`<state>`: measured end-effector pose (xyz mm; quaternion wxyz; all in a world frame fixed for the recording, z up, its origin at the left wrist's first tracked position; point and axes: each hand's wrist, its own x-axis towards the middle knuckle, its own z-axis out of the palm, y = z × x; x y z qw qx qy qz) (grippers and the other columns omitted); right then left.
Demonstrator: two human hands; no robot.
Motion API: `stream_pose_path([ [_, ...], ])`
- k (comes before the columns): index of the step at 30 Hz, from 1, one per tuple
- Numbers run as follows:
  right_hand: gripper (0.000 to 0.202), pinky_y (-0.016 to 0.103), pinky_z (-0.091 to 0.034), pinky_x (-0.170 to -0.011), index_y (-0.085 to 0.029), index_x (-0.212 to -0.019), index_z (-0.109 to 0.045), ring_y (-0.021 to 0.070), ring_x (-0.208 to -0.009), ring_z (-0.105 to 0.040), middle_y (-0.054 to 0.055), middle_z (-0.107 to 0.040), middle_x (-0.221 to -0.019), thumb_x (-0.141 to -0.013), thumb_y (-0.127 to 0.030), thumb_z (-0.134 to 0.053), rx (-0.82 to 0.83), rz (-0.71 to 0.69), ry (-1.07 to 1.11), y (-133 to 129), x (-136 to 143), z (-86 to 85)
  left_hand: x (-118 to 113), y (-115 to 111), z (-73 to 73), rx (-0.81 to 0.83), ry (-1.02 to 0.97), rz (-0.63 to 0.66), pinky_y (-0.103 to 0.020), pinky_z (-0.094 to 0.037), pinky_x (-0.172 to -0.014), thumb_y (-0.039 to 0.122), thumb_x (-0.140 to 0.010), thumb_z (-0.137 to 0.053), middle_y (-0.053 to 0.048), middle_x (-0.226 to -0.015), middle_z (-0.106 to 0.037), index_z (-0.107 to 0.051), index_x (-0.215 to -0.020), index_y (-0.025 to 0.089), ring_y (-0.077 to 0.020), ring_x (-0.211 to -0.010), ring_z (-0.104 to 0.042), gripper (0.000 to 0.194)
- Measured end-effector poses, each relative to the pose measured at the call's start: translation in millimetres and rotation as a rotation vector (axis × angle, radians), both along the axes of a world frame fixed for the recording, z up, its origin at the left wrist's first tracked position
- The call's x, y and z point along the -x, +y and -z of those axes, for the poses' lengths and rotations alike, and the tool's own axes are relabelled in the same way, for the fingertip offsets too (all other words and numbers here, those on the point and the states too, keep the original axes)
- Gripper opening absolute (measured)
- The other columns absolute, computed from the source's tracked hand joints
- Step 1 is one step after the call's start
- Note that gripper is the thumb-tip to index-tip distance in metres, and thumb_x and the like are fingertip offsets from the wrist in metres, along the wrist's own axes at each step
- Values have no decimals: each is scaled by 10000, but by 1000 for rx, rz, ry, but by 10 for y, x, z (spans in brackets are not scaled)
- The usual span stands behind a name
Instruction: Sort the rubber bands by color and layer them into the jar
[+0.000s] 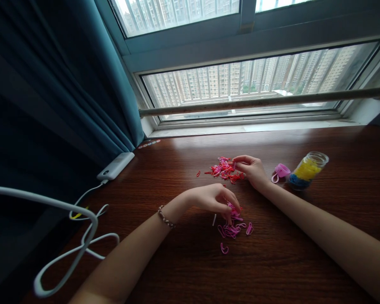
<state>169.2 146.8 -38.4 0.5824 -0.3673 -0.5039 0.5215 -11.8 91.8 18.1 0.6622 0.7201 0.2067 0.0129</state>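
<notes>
A mixed heap of small red and pink rubber bands [223, 169] lies on the dark wooden table. At its right edge is my right hand [252, 169], its thumb and forefinger pinched on what looks like a pink rubber band [234, 165]. Nearer to me is a smaller pile of pink rubber bands [232, 230]. My left hand [213, 198], with a braided bracelet [166, 217] at the wrist, curls down over that pile. Pink bands show between its bent fingers; the fingertips are partly hidden.
Right of my right hand stands a tilted-looking glass jar [307, 171] with yellow and blue contents, beside a pink lid with a loop [282, 170]. A white power bank [116, 166] with a looping white cable [91, 217] is at left. One red band [198, 173] lies apart.
</notes>
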Motion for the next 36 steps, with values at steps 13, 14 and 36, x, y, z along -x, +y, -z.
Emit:
stream_pose_path([
  [13, 177, 222, -519, -614, -152, -776, -666, 123, -634, -618, 16, -663, -732, -607, -199, -694, 104, 9, 28, -20, -5, -43, 14, 94, 71, -135, -81, -275, -204, -483, -568, 208, -639, -708, -31, -720, -649, -627, -786, 113, -106, -628, -603, 193],
  [14, 178, 219, -517, -608, -153, -775, -667, 121, -629, -615, 14, -663, -726, -606, -200, -694, 106, 10, 24, -22, -5, -46, 18, 95, 65, -110, -91, -286, -205, -485, -561, 206, -632, -712, -28, -725, -650, -622, -803, 115, -107, -625, -606, 214],
  [36, 188, 231, -494, -558, -147, -781, -684, 125, -603, -596, 29, -664, -707, -626, -250, -660, 52, -39, -70, -3, -23, -21, 152, 179, -80, -125, -67, -295, -215, -471, -609, 335, -771, -576, -92, -779, -672, -675, -894, 100, -116, -662, -597, 283],
])
